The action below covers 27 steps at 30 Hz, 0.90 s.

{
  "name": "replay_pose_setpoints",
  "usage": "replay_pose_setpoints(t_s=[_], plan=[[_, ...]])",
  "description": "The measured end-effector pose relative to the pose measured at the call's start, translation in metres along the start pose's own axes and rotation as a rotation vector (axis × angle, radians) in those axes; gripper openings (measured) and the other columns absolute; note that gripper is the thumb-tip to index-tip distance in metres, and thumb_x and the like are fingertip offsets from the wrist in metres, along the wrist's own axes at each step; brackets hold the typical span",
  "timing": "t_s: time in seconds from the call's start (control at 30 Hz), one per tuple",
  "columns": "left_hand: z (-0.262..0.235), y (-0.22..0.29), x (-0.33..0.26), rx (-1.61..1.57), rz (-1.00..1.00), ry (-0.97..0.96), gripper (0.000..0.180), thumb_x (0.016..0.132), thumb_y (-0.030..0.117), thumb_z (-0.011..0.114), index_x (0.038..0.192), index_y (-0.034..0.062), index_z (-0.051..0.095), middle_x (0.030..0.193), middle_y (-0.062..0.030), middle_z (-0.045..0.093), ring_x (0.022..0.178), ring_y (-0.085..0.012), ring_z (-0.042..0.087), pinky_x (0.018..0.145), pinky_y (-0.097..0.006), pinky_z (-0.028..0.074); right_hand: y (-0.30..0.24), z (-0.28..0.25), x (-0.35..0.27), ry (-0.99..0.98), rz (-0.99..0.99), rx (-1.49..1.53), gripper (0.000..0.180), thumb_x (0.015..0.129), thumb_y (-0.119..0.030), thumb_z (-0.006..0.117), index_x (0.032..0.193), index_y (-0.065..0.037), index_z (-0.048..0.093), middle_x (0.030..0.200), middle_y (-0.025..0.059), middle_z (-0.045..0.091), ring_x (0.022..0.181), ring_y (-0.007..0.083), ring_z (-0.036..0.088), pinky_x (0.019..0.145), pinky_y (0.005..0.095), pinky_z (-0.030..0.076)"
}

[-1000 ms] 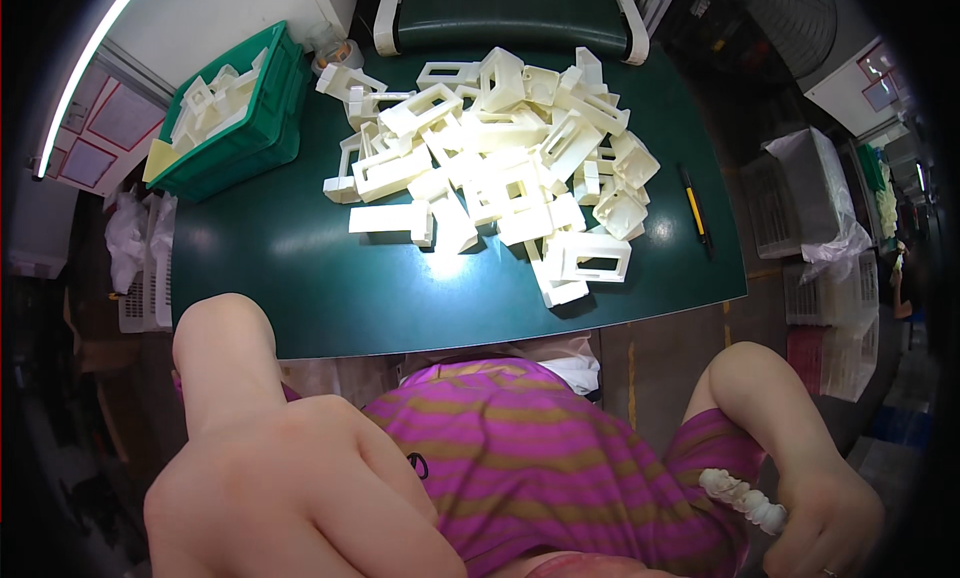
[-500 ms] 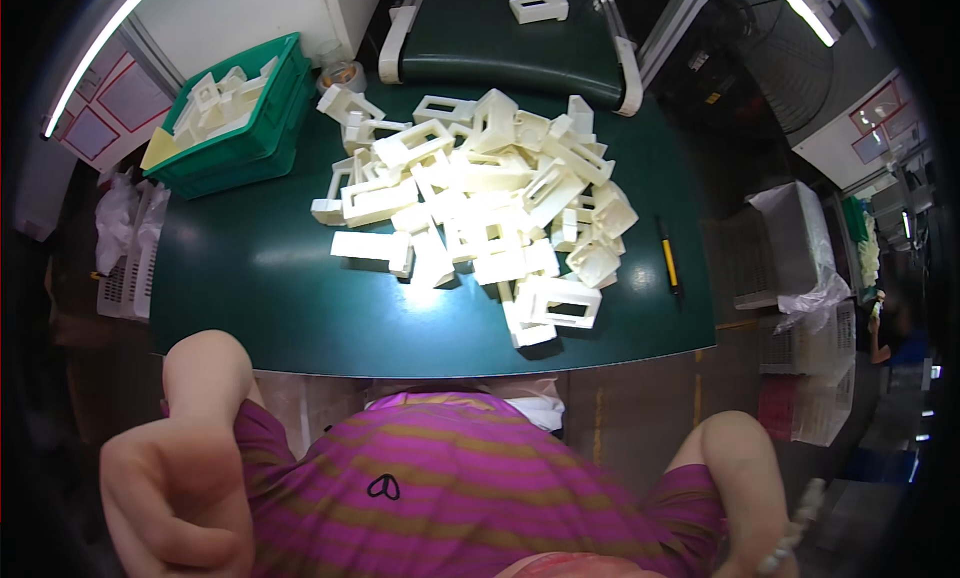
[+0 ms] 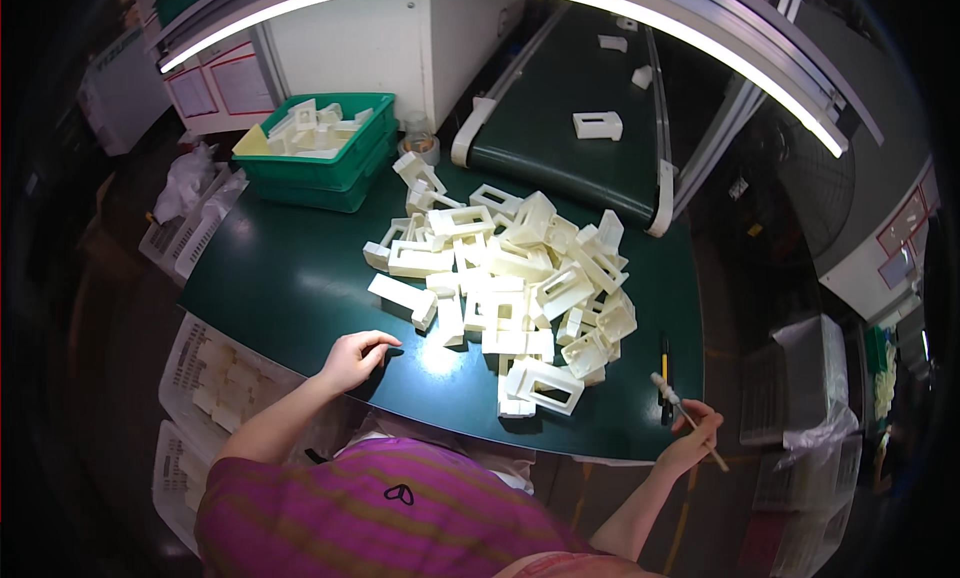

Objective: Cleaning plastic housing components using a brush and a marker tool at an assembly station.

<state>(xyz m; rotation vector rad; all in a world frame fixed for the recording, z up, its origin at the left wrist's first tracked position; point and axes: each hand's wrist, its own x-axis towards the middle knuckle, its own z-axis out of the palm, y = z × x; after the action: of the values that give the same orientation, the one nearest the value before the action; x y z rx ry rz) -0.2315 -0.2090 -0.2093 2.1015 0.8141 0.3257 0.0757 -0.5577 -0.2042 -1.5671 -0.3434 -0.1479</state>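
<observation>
My left hand (image 3: 360,360) rests at the front of the green table, fingers loosely stretched toward the pile with nothing in them. A heap of cream-white plastic parts (image 3: 520,268), blocky frames with rectangular openings, lies mid-table. At the table's right front corner, my right hand (image 3: 697,438) is closed around a thin stick-like tool (image 3: 684,410) with a lumpy white end; its exact kind is unclear. That white end points up and left, near a black-and-yellow pen (image 3: 665,358) lying on the table.
A green crate (image 3: 350,163) of similar parts stands back left, beside a roll of tape (image 3: 420,146). A dark conveyor belt (image 3: 560,98) carrying several white parts meets the table's back. White baskets (image 3: 180,378) sit at lower left; a light bar (image 3: 600,3) crosses overhead.
The view has shifted, showing more conveyor. My left hand has come from beside my body onto the table's front edge. My right hand has moved forward with the stick-like tool.
</observation>
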Motion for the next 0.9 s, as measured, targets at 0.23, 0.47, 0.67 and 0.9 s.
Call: replay_pose_setpoints(t_s=[0.23, 0.47, 0.67, 0.9], plan=[[0.022, -0.011, -0.008, 0.308, 0.259, 0.324, 0.012, 0.075, 0.003, 0.055, 0.083, 0.0067, 0.063, 0.074, -0.0067, 0.061, 0.061, -0.0176, 0.057, 0.056, -0.028, 0.045, 0.054, 0.026, 0.011, -0.005, -0.304, -0.683, 0.018, 0.085, 0.001, 0.046, 0.099, 0.001, 0.056, 0.105, 0.0138, 0.057, 0.095, 0.0251, 0.053, 0.084, 0.0334, 0.041], [0.024, -0.010, -0.005, 0.301, 0.205, 0.339, 0.012, 0.075, 0.003, 0.054, 0.083, 0.0067, 0.063, 0.072, -0.0067, 0.060, 0.056, -0.0163, 0.055, 0.053, -0.027, 0.044, 0.070, 0.026, 0.018, -0.066, -0.344, -0.650, 0.020, 0.086, -0.004, 0.046, 0.104, 0.001, 0.055, 0.103, 0.0137, 0.058, 0.097, 0.0271, 0.053, 0.086, 0.0353, 0.039], [0.026, -0.010, -0.010, 0.327, 0.225, 0.339, 0.012, 0.074, 0.004, 0.055, 0.083, 0.0080, 0.062, 0.073, -0.0062, 0.061, 0.059, -0.0181, 0.057, 0.055, -0.028, 0.045, 0.082, 0.014, 0.013, -0.060, -0.243, -0.560, 0.020, 0.087, -0.004, 0.046, 0.104, 0.002, 0.054, 0.102, 0.0153, 0.056, 0.095, 0.0277, 0.053, 0.084, 0.0350, 0.040], [0.022, -0.013, -0.013, 0.278, 0.218, 0.302, 0.011, 0.075, 0.005, 0.055, 0.083, 0.0083, 0.062, 0.073, -0.0059, 0.061, 0.059, -0.0177, 0.057, 0.055, -0.028, 0.046, 0.089, 0.010, 0.011, -0.051, -0.200, -0.462, 0.020, 0.087, -0.004, 0.048, 0.106, 0.002, 0.053, 0.102, 0.0154, 0.055, 0.096, 0.0266, 0.052, 0.087, 0.0338, 0.040]])
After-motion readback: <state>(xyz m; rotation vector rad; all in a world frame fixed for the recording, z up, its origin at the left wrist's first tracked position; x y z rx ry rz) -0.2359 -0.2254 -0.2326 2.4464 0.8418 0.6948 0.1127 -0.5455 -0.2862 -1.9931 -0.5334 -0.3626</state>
